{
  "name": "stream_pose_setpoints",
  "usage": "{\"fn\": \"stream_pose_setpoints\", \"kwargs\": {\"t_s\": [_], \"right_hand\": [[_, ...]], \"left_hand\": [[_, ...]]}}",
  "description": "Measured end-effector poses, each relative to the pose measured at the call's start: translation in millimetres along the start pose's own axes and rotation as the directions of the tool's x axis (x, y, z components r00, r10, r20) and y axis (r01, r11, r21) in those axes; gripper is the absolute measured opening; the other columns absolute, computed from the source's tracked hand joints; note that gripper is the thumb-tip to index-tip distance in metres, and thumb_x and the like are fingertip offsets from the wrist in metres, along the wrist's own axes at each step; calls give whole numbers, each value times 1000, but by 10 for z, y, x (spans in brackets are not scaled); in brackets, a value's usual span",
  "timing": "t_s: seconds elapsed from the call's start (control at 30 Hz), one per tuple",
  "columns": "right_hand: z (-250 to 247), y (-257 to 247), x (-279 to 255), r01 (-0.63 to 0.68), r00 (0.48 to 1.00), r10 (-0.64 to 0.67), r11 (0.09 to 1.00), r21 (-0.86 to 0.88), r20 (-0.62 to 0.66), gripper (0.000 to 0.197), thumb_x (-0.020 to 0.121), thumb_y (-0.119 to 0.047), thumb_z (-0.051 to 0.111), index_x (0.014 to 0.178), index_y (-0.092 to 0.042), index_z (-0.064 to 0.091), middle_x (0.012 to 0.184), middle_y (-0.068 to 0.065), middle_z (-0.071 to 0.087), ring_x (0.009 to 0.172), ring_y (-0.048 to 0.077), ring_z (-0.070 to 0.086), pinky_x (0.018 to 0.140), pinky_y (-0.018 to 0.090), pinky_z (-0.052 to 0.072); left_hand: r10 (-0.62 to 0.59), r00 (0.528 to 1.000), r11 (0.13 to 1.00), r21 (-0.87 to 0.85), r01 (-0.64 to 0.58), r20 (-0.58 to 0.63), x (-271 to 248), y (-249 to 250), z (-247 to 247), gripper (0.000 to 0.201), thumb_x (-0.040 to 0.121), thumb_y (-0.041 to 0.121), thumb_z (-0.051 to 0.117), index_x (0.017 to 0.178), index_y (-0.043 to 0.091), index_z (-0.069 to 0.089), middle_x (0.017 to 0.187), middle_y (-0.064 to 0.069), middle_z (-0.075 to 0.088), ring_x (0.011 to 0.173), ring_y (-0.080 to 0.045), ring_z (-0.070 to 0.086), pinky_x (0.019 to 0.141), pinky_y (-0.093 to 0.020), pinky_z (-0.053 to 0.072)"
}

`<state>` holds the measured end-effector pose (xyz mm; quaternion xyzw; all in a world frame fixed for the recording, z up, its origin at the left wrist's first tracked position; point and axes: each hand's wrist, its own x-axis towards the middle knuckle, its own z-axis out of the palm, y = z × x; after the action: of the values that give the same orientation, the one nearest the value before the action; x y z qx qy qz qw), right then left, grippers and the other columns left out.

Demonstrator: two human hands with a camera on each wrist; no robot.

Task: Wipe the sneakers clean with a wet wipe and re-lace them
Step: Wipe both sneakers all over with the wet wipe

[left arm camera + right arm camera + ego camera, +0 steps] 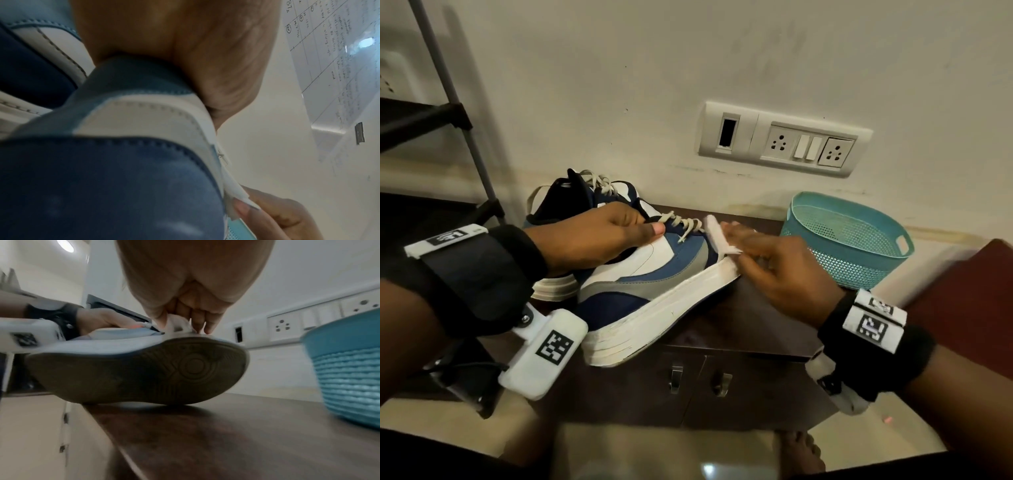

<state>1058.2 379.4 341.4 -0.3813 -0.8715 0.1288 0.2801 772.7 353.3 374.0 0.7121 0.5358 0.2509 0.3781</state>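
Sneaker (640, 284) tilted, toe toward upper right; left hand (592, 236) gripping collar, right hand (774, 270) pinching wet wipe (717, 236) at toe.

A blue, white and grey sneaker (650, 274) with a thick white sole lies tipped on its side on a dark wooden cabinet top, toe raised and pointing toward the wall, its dark tread facing the near right. Its cream laces (681, 222) are threaded through the eyelets. A folded white wet wipe (719, 236) is pressed against the toe. A second, matching sneaker (585, 198) stands upright just behind it, also laced; whether the two touch is hard to tell.
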Motion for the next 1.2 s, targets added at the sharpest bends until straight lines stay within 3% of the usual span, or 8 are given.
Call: {"fn": "stream_pose_setpoints", "kwargs": {"t_s": [0.1, 0.2, 0.3, 0.4, 0.63, 0.77, 1.0, 1.2], "right_hand": [[37, -264, -60, 26, 994, -48, 977, 211, 102, 33, 100, -14, 59, 132, -13, 66, 136, -6, 64, 132, 0, 54, 113, 21, 41], [-170, -395, 33, -150, 983, 186, 800, 580, -3, 19, 101, -9, 58, 104, -12, 77, 94, -7, 78, 85, 2, 70, 75, 17, 54], [-379, -201, 162, -291, 843, 529, 604, 742, -100, 20, 101, -11, 59, 89, -10, 74, 91, 8, 78, 91, 24, 75, 78, 35, 63], [-518, 116, 221, -334, 721, 640, 656, 677, -266, 23, 101, -16, 60, 83, -9, 72, 90, 15, 74, 93, 32, 73, 84, 52, 58], [-129, 159, 74, -211, 975, 202, 971, -110, -90, 27, 102, -24, 59, 123, -22, 74, 109, 4, 78, 97, 19, 71, 86, 30, 53], [84, -110, -43, 28, 1000, -29, 992, -124, -4, 38, 100, -23, 56, 137, -18, 65, 141, 0, 62, 138, 12, 50, 114, 28, 39], [-129, 49, 109, -43, 998, 31, 976, -214, -60, 25, 99, -17, 61, 121, -14, 73, 127, 5, 72, 115, 29, 68, 94, 48, 56], [251, -374, -155, 148, 989, -144, 962, -230, 34, 43, 95, -26, 52, 134, -13, 65, 144, 6, 59, 137, 19, 52, 111, 43, 46]], "left_hand": [[-3, 1000, 1000, -1, 3, 1, -4, -10, -10, 58, 99, 55, 53, 64, 11, 35, 61, -8, 23, 52, -18, 18, 47, -25, 19], [-3, 1000, 1000, 0, 3, -9, 1, -14, -13, 59, 96, 58, 53, 65, 10, 36, 62, -8, 23, 52, -18, 18, 48, -27, 19], [-3, 1000, 1000, 17, 3, -15, -2, -2, -4, 53, 97, 50, 52, 62, 14, 33, 58, -4, 23, 50, -16, 18, 46, -23, 20], [2, 1000, 1000, 19, -2, -17, -5, 13, -3, 53, 98, 48, 52, 59, 18, 31, 56, -3, 24, 48, -14, 19, 45, -21, 20], [-8, 1000, 1000, 10, 8, -28, -8, -10, 6, 54, 97, 48, 53, 57, 20, 31, 53, 1, 24, 46, -13, 18, 43, -19, 20], [-13, 999, 1000, 12, 13, -34, -1, -48, -8, 54, 96, 49, 52, 58, 17, 31, 53, 1, 23, 46, -13, 17, 43, -18, 19], [-24, 999, 999, -32, 23, -33, 22, -29, 10, 53, 99, 46, 53, 57, 20, 30, 53, 2, 24, 46, -13, 18, 43, -19, 20], [-80, 996, 992, -99, 75, -49, 36, -62, 11, 55, 100, 40, 53, 54, 21, 31, 51, 1, 25, 44, -12, 18, 41, -17, 21]]}}
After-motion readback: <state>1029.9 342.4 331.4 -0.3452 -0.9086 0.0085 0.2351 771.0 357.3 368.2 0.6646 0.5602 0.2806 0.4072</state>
